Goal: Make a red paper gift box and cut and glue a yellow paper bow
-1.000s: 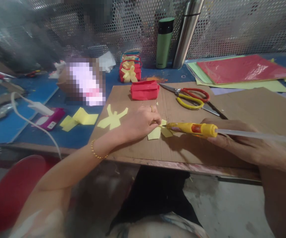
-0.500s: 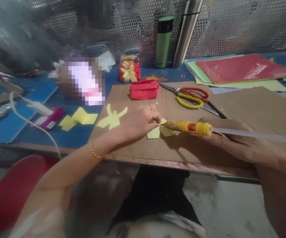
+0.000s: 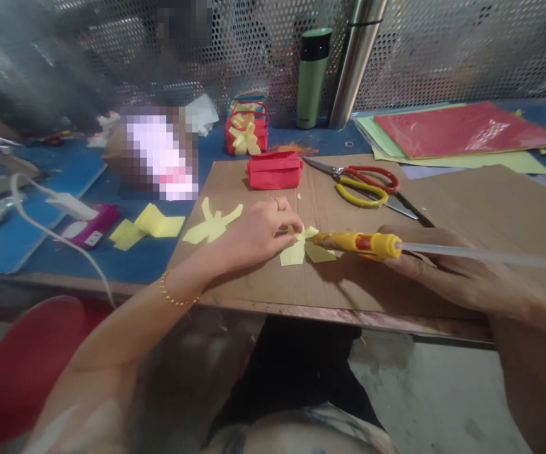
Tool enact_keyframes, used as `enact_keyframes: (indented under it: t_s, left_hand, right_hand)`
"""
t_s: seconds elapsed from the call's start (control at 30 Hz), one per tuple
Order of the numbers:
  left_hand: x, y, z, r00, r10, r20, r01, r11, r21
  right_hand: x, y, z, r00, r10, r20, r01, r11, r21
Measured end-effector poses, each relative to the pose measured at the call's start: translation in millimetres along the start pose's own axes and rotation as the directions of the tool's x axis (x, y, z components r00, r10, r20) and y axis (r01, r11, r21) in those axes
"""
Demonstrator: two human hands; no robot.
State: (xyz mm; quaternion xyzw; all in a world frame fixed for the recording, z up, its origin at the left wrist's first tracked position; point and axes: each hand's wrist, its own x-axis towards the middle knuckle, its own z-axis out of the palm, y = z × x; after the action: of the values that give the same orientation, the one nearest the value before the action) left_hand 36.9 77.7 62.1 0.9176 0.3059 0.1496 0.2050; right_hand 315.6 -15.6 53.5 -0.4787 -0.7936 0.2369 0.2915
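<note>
My right hand (image 3: 447,265) grips a yellow hot glue gun (image 3: 362,243) with a long clear glue stick in its back end. Its nozzle points left, at the middle of a pale yellow paper bow cutout (image 3: 292,253) lying on the cardboard (image 3: 254,290). With curled fingers, my left hand (image 3: 266,228) pinches at the left side of this cutout; the fingertips partly hide it. A second yellow paper cutout (image 3: 212,226) lies flat beyond my left forearm. Behind my hands sits a folded red paper piece (image 3: 275,171).
Scissors (image 3: 365,186) with red and yellow handles lie behind the glue gun. Small red bags with yellow bows (image 3: 246,133), a green bottle (image 3: 313,82) and a steel flask (image 3: 355,66) stand at the back. Paper sheets (image 3: 471,129) lie right; a purple power strip (image 3: 91,227) with a cable, left.
My left hand has shifted slightly left and its fingers have loosened a little, showing more of the cutout's middle. The glue gun has stayed nearly in place.
</note>
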Motion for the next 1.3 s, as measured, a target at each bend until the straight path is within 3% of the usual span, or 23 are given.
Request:
enact_keyframes:
  t_s: [0.17, 0.63, 0.93, 1.13, 1.3]
  left_hand:
    - [1, -4, 4, 0.998, 0.053, 0.024, -0.053, 0.999, 0.005]
    - [0, -7, 4, 0.995, 0.075, 0.059, -0.076, 0.997, 0.012]
    - [1, -8, 3, 0.994, 0.077, 0.074, -0.079, 0.996, 0.031]
    - [0, -6, 1, 0.996, 0.076, 0.04, -0.077, 0.997, 0.006]
    - [-1, -6, -2, 0.998, -0.033, -0.061, 0.033, 0.999, 0.008]
  right_hand:
    - [-2, 4, 1, 0.996, -0.067, 0.056, 0.067, 0.998, -0.01]
    - [1, -1, 3, 0.998, 0.067, -0.013, -0.067, 0.997, -0.03]
    - [8, -9, 5, 0.997, 0.082, 0.001, -0.082, 0.997, -0.009]
    - [7, -9, 5, 0.995, 0.096, 0.004, -0.096, 0.994, -0.044]
    - [9, -10, 5, 0.995, 0.105, -0.001, -0.104, 0.993, -0.05]
